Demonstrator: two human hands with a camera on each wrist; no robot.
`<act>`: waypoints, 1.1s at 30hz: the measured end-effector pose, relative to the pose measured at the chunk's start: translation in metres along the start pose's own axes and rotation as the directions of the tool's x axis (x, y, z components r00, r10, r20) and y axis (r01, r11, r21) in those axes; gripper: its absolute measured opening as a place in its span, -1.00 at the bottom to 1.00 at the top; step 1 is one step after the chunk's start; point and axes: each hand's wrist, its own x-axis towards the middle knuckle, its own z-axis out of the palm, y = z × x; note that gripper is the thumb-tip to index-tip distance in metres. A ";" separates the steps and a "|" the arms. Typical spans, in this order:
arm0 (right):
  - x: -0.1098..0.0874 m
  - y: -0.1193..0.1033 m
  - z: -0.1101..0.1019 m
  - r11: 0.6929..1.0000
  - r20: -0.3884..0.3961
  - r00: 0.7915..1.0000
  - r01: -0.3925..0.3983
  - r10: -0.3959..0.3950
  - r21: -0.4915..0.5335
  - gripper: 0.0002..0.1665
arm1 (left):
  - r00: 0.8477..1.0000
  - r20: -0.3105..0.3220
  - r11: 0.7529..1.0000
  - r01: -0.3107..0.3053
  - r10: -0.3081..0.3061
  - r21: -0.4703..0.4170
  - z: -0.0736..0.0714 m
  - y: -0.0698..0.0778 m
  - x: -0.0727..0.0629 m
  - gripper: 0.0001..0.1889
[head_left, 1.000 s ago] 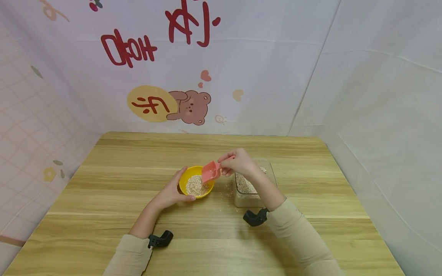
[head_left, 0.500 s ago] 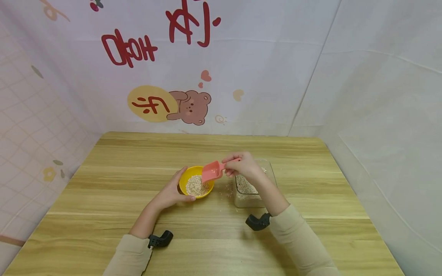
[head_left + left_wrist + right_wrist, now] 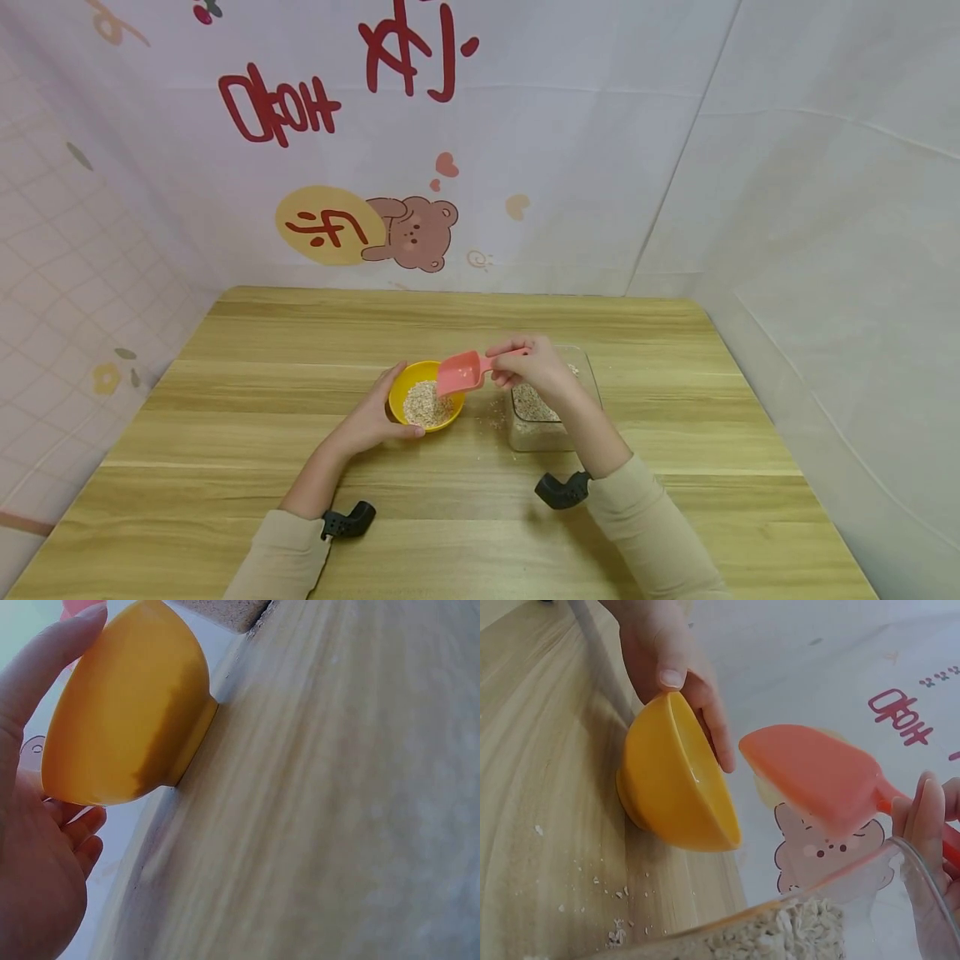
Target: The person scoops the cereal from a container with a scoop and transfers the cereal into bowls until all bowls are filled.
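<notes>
My left hand (image 3: 371,421) holds a yellow bowl (image 3: 401,392), thumb at the near rim and fingers round the far side. Rolled oats (image 3: 426,407) cover the bowl's bottom. The bowl's foot stands on the table in the left wrist view, where its outer wall (image 3: 135,705) fills the upper left. By its handle, my right hand (image 3: 534,367) pinches a pink scoop (image 3: 459,373). The scoop's blade overlaps the bowl's right rim in the head view; only a few flakes show inside it. From the right wrist, the scoop (image 3: 814,772) appears above and apart from the bowl (image 3: 652,772).
Under my right forearm stands a clear rectangular container (image 3: 542,437) of oats (image 3: 531,405). Loose flakes (image 3: 497,417) lie on the wooden table (image 3: 420,533) between it and the bowl. Printed fabric walls (image 3: 570,167) rise behind and at both sides.
My right hand has drawn slightly right and toward me, and the scoop lies flatter, more of its handle showing. The left hand and bowl stay in place.
</notes>
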 end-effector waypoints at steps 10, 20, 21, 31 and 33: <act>-0.008 0.001 -0.004 0.998 -0.031 0.999 0.018 -0.016 0.065 -0.70 | 0.999 -0.022 0.999 -0.037 0.037 -0.001 -0.001 0.004 0.000 0.26; -0.019 0.001 -0.010 0.997 -0.125 0.992 0.035 -0.026 0.070 -0.74 | 0.997 -0.069 0.999 -0.033 0.034 0.018 -0.003 0.010 -0.001 0.21; -0.020 0.001 -0.011 0.996 -0.132 0.991 0.038 -0.028 0.077 -0.74 | 0.997 -0.074 0.999 -0.032 0.033 0.015 -0.004 0.011 -0.001 0.20; -0.029 0.001 -0.021 0.985 -0.109 0.990 0.108 -0.094 0.132 -0.69 | 0.993 -0.117 1.000 -0.030 0.031 0.007 -0.001 0.021 -0.001 0.20; -0.031 0.001 -0.024 0.985 -0.106 0.989 0.112 -0.098 0.134 -0.68 | 0.992 -0.122 0.999 -0.032 0.031 -0.002 0.000 0.023 -0.001 0.20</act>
